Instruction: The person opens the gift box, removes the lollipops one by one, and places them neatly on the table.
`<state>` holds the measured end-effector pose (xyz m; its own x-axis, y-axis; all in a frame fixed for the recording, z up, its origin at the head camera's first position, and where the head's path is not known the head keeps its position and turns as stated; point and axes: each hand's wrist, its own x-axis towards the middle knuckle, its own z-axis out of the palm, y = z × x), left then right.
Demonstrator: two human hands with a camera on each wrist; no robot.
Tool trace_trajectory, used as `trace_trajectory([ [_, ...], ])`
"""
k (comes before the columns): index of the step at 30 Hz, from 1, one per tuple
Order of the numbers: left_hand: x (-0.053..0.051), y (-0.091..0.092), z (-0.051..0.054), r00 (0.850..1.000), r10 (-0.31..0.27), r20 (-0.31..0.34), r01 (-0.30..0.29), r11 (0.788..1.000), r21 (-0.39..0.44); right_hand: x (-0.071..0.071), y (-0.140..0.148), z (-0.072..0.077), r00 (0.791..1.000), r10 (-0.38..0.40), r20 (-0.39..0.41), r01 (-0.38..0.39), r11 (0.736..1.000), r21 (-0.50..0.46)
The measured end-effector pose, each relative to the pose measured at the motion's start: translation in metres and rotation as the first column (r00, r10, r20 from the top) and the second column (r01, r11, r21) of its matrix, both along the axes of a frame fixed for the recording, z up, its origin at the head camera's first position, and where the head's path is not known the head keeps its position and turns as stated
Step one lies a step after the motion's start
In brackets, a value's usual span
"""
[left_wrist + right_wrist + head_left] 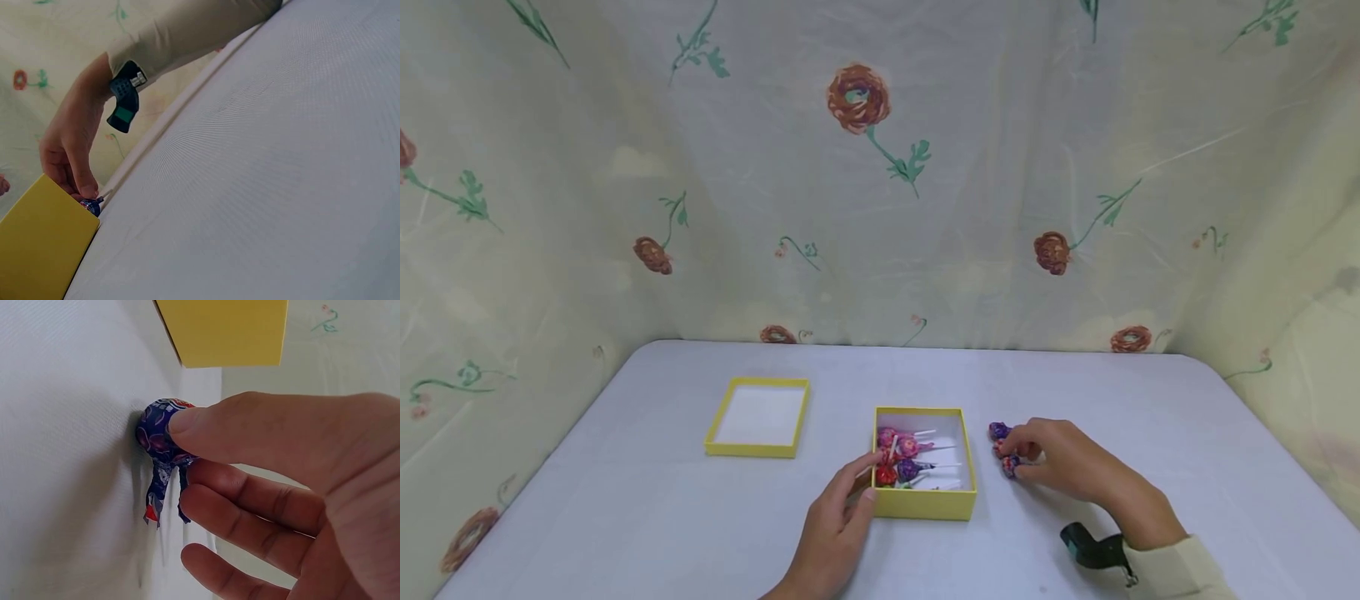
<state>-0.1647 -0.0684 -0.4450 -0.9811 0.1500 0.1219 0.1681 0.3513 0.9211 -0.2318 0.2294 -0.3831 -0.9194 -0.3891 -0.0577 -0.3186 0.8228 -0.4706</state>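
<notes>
A yellow-edged box (925,505) with a white inside stands on the table. Wrapped lollipops (913,447), pink, red and purple, lie in it with white sticks pointing right. My left hand (835,522) touches the box's left side, thumb near the front corner and a fingertip at the rim. To the right of the box, my right hand (1060,458) pinches at a small row of lollipops (999,431) on the table. The right wrist view shows its thumb on a purple-wrapped lollipop (156,434), with the other fingers curled behind; how many it grips is hidden.
A shallow yellow-rimmed lid (758,415) with a white inside lies to the left, behind the left hand. White cloth covers the table (647,500). A flowered curtain (955,275) hangs along the back and sides. A dark device (1092,547) is strapped at the right wrist.
</notes>
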Motion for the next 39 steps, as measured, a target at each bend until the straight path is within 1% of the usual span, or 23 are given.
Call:
trace_trajectory([
  [6,0.0,0.0,-0.001,1.0,-0.003,0.012,0.003,1.0,0.001,-0.001,0.002,0.001,1.0,0.008,-0.018,-0.008,1.0,0.003],
  [14,0.0,0.0,-0.001,1.0,-0.001,0.014,0.001,1.0,-0.001,-0.001,0.002,0.002,1.0,0.003,0.004,-0.003,1.0,-0.008],
  [23,-0.001,0.0,0.0,1.0,-0.005,0.02,0.005,1.0,0.004,0.001,0.001,0.006,1.0,0.004,-0.003,-0.004,1.0,-0.022],
  [27,-0.001,0.0,0.0,1.0,-0.007,0.026,0.007,1.0,0.004,0.003,-0.002,0.009,1.0,0.022,-0.016,-0.022,0.999,-0.039],
  [32,-0.001,0.0,-0.001,1.0,-0.009,0.02,0.009,1.0,0.0,0.005,-0.005,0.014,0.999,0.044,-0.029,-0.045,0.998,-0.051],
  [39,-0.002,-0.002,-0.002,1.0,-0.03,-0.006,0.03,0.999,0.024,0.009,-0.011,0.019,0.999,0.035,-0.013,-0.036,0.999,-0.04],
])
